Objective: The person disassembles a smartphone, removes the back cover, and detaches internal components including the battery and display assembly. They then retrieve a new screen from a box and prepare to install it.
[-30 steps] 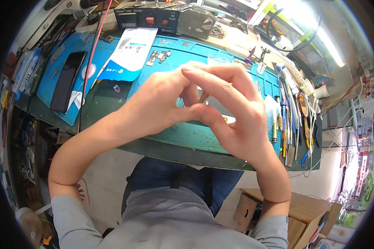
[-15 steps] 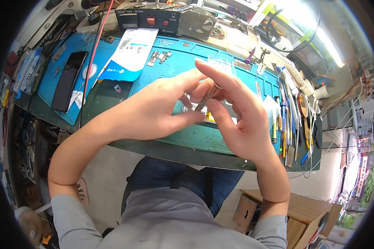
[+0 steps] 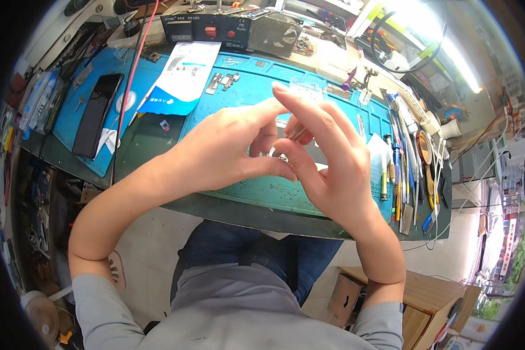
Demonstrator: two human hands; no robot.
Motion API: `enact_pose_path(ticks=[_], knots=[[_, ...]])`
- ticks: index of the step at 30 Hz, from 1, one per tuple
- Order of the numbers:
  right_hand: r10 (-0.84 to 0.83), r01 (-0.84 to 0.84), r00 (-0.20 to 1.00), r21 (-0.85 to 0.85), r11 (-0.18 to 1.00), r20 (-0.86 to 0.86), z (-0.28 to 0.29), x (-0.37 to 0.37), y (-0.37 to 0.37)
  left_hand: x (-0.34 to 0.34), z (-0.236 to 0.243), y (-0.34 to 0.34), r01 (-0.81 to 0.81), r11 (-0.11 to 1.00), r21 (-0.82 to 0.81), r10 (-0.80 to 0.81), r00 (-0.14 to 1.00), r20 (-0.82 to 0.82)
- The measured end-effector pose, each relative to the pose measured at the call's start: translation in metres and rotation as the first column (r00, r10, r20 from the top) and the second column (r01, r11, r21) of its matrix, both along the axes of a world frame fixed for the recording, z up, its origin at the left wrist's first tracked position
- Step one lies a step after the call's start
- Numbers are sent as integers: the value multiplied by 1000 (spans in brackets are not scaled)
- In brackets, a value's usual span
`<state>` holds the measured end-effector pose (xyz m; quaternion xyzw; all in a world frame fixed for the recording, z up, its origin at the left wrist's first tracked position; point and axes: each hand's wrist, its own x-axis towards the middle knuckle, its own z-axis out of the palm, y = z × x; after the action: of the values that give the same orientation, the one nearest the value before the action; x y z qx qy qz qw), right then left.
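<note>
Right hand [image 3: 338,160] pinches slim tool [image 3: 298,135] over half-hidden device [image 3: 279,154], nearer the front edge of mat [image 3: 251,193]; left hand [image 3: 224,143] grip I cannot tell; a slipping tip might scratch the device

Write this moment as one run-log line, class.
Left hand: grip unclear; right hand: pinching slim metallic tool; beneath: flat blue mat; far left: black rectangular phone
</note>
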<state>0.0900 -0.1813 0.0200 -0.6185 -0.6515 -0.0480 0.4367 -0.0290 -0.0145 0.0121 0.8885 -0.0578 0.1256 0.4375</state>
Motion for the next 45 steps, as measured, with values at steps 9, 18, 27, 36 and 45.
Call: enact_pose_path(ticks=[9,18,27,36,45], knots=[[24,-12,985,73,997,-170,4,7,-8,-3,-9,7,20,985,173,-28,999,43],[-123,207,949,278,938,-291,7,34,-16,-1,-3,7,47,884,465,-118,985,124],[-155,244,932,252,937,-327,8,38,-20,4,1,12,126,780,613,-242,964,110],[-19,24,978,18,1000,-210,-8,12,-11,-7,4,17,62,871,486,-126,987,100],[-6,10,977,16,1000,-213,-9,11,-9,-12,6,20,77,901,428,-102,994,37]])
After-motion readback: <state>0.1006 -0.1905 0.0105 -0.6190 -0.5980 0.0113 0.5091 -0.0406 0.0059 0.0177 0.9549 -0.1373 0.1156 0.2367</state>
